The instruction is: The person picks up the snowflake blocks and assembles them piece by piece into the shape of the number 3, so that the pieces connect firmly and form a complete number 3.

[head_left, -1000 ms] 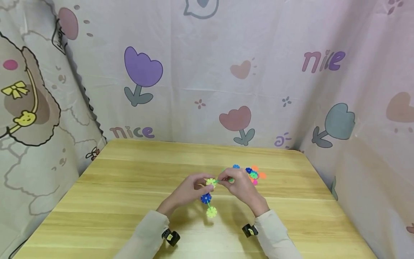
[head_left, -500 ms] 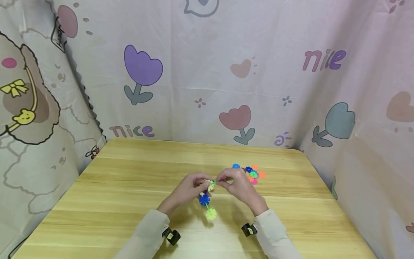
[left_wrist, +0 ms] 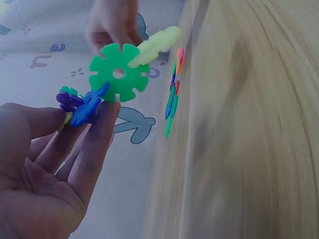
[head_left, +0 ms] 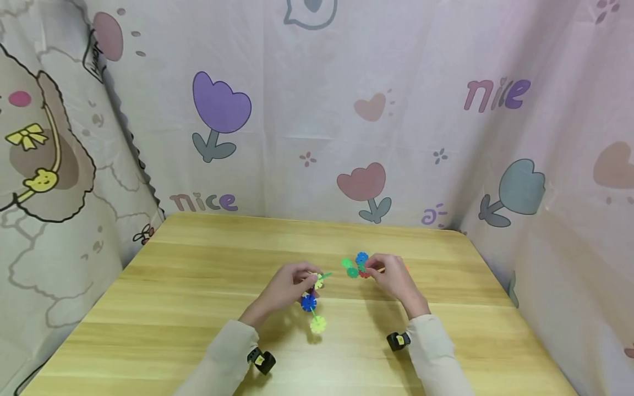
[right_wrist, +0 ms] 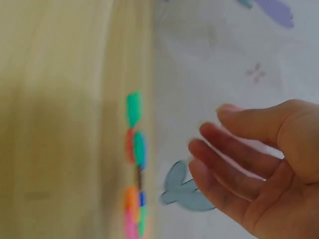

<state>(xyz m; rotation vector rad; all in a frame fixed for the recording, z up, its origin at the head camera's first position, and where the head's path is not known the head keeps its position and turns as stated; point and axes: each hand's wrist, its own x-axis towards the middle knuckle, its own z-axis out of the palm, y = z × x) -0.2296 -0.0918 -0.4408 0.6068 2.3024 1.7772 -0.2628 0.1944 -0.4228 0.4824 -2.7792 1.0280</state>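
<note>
My left hand (head_left: 287,286) pinches a chain of notched plastic snowflake discs, raised over the table. In the head view a blue disc (head_left: 309,302) and a yellow-green disc (head_left: 318,324) dangle below the fingers. The left wrist view shows a green disc (left_wrist: 102,69) slotted to a pale yellow one (left_wrist: 159,46), with blue (left_wrist: 87,108) and purple pieces near the fingertips. My right hand (head_left: 396,278) is over the loose discs, its fingers loosely bent. In the right wrist view there is nothing between thumb and fingers.
Loose discs lie on the wooden table (head_left: 223,242) toward its back right, among them a blue one (head_left: 362,257), a green one (head_left: 352,273) and a red one (head_left: 364,274). The right hand partly hides others. A printed curtain (head_left: 297,110) hangs behind the table.
My right hand has left the chain and moved right to above the loose discs. My left hand has shifted slightly left, still holding the chain.
</note>
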